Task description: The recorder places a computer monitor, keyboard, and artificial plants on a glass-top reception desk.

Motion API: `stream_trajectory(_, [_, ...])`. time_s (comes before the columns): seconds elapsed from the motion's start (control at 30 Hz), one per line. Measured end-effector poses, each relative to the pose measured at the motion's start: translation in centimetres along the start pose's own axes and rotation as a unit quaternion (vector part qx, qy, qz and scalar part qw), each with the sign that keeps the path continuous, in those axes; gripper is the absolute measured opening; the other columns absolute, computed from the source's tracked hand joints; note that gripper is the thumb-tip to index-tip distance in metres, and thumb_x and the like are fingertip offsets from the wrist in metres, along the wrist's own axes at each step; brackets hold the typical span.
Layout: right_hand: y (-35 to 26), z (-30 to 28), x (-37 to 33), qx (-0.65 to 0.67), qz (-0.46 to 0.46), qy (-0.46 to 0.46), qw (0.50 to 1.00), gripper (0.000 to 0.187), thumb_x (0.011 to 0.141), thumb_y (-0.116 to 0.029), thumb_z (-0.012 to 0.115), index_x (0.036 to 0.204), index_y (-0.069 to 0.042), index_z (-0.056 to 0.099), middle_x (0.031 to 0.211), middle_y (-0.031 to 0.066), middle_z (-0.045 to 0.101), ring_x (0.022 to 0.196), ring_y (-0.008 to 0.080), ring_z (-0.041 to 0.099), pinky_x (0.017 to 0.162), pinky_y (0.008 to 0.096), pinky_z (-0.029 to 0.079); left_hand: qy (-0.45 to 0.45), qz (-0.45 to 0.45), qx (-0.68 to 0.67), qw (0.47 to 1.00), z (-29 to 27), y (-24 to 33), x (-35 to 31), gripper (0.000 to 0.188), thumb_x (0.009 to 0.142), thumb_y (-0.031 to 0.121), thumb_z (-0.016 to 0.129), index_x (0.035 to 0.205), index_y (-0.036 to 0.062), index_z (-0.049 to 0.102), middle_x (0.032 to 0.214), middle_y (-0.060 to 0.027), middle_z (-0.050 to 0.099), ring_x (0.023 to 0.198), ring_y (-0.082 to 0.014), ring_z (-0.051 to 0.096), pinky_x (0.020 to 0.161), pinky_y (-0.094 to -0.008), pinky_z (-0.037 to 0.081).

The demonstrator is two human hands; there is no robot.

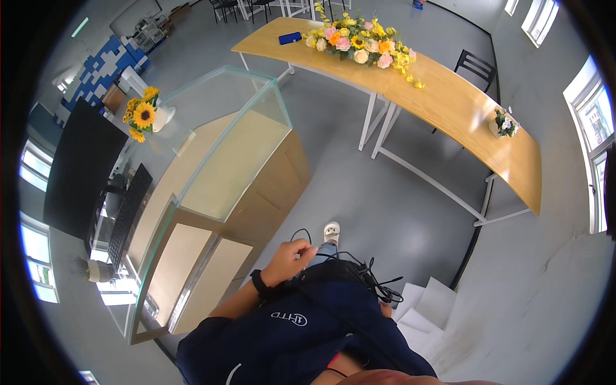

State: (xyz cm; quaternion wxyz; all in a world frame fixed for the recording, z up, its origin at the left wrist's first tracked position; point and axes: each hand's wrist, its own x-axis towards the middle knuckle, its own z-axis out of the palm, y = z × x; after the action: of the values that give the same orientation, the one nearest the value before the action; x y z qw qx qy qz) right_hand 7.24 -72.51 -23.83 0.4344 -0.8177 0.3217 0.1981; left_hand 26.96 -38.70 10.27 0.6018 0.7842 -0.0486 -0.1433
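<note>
My left hand point(289, 260) is in front of my waist, its fingers curled together; a black band circles the wrist. A thin black cable point(300, 231) loops up beside its fingers, and whether they grip it I cannot make out. More black cables point(372, 276) hang in a tangle at the front of my waist, to the right of that hand. Only a small bit of my right hand point(385, 310) shows at my right side, below the tangle; its fingers are hidden.
At left stands a glass-topped counter point(269, 186) with a monitor point(83, 170), keyboard point(130, 215) and sunflowers point(144, 115). Ahead curves a wooden table point(443, 96) bearing a flower arrangement point(359, 42), blue case point(290, 38) and potted plant point(504, 125). White boxes point(427, 308) lie by the right wall.
</note>
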Motion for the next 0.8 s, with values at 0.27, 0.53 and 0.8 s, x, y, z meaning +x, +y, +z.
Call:
stream_trajectory(0.27, [-4.1,-1.7,7.2,0.222,0.157,0.028,0.962,0.021,0.075,-0.017,0.049,0.086,-0.001,0.056,0.073,0.0125,0.061,0.062,0.0223,0.058,0.055,0.0304,0.044,0.048,0.118,-0.024,0.992,-1.9,1.1,12.7,0.012,0.078,0.005,0.055,0.089,0.0012,0.052,0.078,-0.0038,0.055,0.068,-0.0082,0.053,0.062,-0.0217,0.043])
stream_trajectory(0.53, [-18.8,-6.5,18.2,0.304,0.126,0.053,0.943,0.018,0.078,-0.012,0.048,0.091,-0.001,0.053,0.066,0.0076,0.056,0.047,0.0144,0.052,0.038,0.0237,0.037,0.104,0.142,-0.006,0.984,-8.0,0.9,22.5,0.019,0.078,-0.002,0.050,0.097,-0.0005,0.050,0.085,-0.0079,0.057,0.076,-0.0130,0.056,0.069,-0.0250,0.045])
stream_trajectory(0.8, [-22.9,-8.6,27.1,0.229,-0.002,-0.044,0.972,0.023,0.076,-0.014,0.055,0.094,0.000,0.053,0.066,0.0078,0.055,0.048,0.0149,0.051,0.040,0.0242,0.039,0.165,0.049,-0.055,0.984,-9.0,1.9,27.2,0.014,0.082,0.005,0.047,0.093,-0.0009,0.053,0.075,-0.0070,0.059,0.064,-0.0103,0.055,0.056,-0.0202,0.042])
